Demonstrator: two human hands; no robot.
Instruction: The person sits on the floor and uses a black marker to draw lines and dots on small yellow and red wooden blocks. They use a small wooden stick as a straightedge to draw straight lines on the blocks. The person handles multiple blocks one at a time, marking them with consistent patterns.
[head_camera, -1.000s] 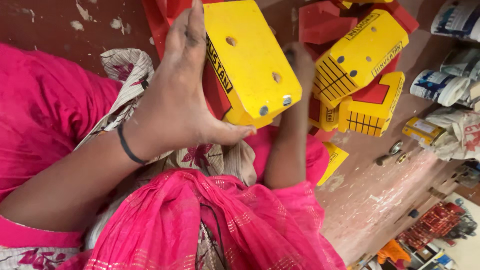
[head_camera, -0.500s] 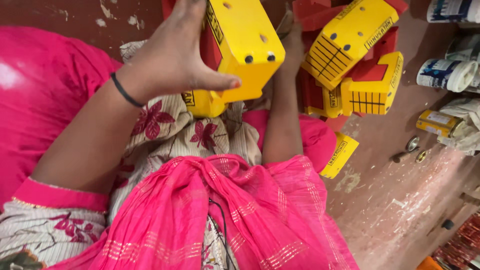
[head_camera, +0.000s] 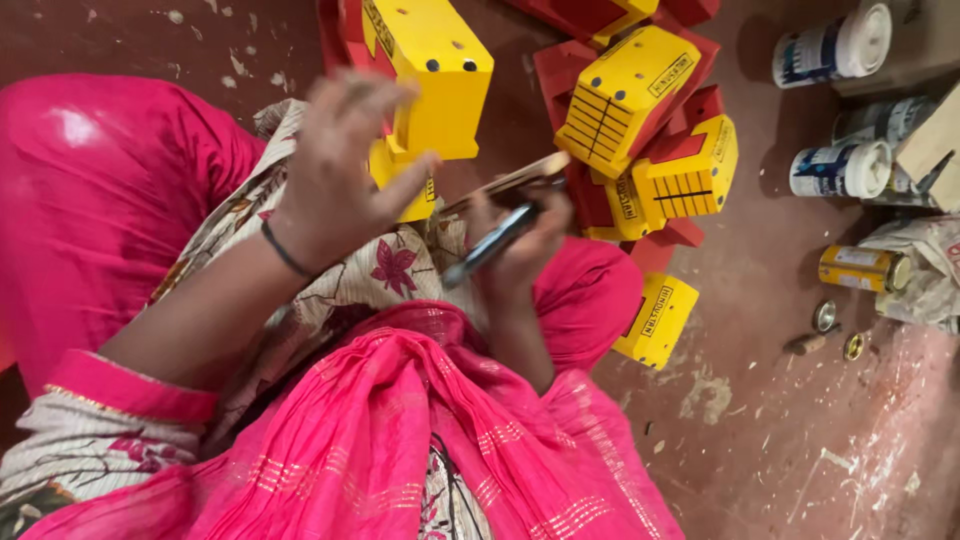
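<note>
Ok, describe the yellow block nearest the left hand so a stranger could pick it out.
Start at the pile of red and yellow toy blocks on the brown floor. Left of the pile, just above the left hand, stands the yellow block. Unlike its neighbours with black grille lines, its face shows only small black dots.

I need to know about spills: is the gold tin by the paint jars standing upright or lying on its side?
On its side. The gold tin shows its long wall, round end facing right.

light: even, bright | glare: sheen on pink fabric | blur: left hand motion-smeared
</note>
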